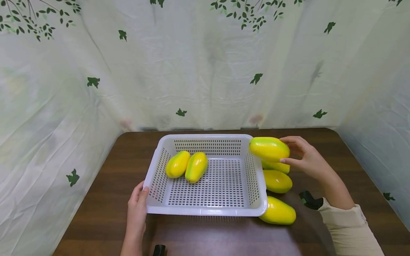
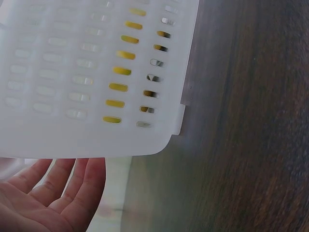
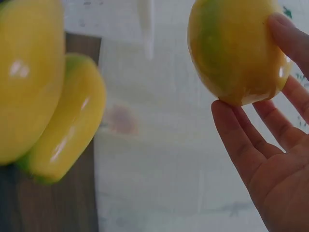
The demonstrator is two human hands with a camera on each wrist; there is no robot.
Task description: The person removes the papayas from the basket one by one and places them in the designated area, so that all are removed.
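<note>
My left hand (image 1: 137,208) grips the left rim of a white perforated plastic basket (image 1: 205,210), thumb over the edge; in the left wrist view its fingers (image 2: 91,188) reach behind the basket wall (image 2: 72,137). Two yellow-green mangoes lie inside the basket, one leftmost (image 1: 177,164) and one beside it (image 1: 196,167). At the basket's back right corner, my right hand (image 1: 307,158) pinches another mango (image 1: 269,149) by its right end, between thumb and fingertips. In the right wrist view this held mango (image 3: 236,53) shows above the palm.
Three more mangoes lie in a column on the brown table (image 1: 105,177), right of the basket: a partly hidden one (image 1: 277,166), a middle one (image 1: 278,181) and a front one (image 1: 279,211). A leaf-patterned curtain (image 1: 205,71) surrounds the back and sides. A black wrist device (image 1: 310,200) sits by my right sleeve.
</note>
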